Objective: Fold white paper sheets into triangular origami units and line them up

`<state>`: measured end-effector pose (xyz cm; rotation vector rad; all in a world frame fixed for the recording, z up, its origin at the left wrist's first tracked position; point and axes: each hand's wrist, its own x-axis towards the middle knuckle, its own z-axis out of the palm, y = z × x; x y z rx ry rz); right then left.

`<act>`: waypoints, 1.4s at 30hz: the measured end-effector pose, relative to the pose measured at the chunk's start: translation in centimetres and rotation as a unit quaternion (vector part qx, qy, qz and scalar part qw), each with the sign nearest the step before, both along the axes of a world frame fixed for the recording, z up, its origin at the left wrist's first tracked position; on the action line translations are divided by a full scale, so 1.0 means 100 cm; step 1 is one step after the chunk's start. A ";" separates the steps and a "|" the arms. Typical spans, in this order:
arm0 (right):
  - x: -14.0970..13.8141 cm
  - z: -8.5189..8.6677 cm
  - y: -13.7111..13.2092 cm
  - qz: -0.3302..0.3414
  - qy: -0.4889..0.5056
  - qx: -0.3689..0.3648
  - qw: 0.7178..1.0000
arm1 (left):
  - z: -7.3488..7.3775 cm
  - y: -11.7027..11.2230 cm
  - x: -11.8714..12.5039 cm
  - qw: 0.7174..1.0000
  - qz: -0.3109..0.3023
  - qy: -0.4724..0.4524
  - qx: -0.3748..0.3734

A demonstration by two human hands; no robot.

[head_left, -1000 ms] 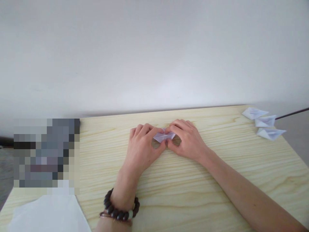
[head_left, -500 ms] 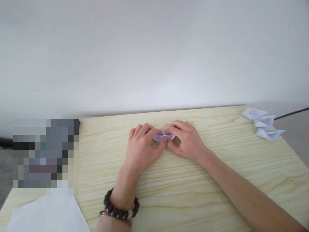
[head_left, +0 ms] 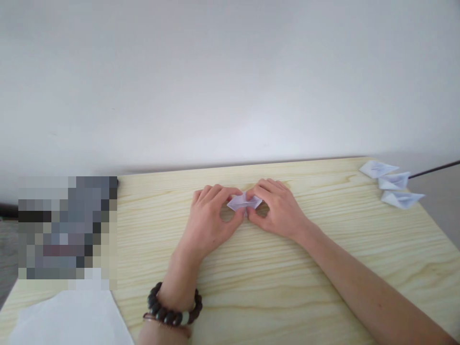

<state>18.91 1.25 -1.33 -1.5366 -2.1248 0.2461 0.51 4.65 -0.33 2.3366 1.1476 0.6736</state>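
Your left hand point(head_left: 210, 220) and right hand point(head_left: 278, 211) both pinch the small folded paper point(head_left: 245, 201) between fingers and thumbs, mid-tabletop point(head_left: 287, 268); three folded paper boats point(head_left: 393, 184) lie far right.

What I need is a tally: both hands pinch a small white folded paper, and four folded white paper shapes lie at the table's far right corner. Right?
Not four: the head view shows three folded white paper shapes at that corner. The left hand and right hand do pinch the small white folded paper.
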 end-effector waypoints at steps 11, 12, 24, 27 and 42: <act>0.005 -0.002 0.002 -0.001 0.098 0.000 0.995 | -0.002 0.005 -0.010 0.997 -0.020 -0.072 -0.014; 0.007 -0.002 0.002 0.007 0.117 -0.004 0.993 | -0.003 0.006 -0.011 0.997 -0.026 -0.071 -0.011; 0.013 -0.006 0.006 0.008 0.177 -0.006 0.984 | -0.006 0.010 -0.014 0.999 -0.005 -0.053 -0.007; 0.013 -0.007 0.006 0.010 0.173 0.005 0.985 | -0.006 0.010 -0.014 0.998 -0.010 -0.058 -0.002; 0.011 -0.010 0.005 0.010 0.165 0.028 0.986 | -0.006 0.009 -0.015 0.999 -0.012 -0.050 0.009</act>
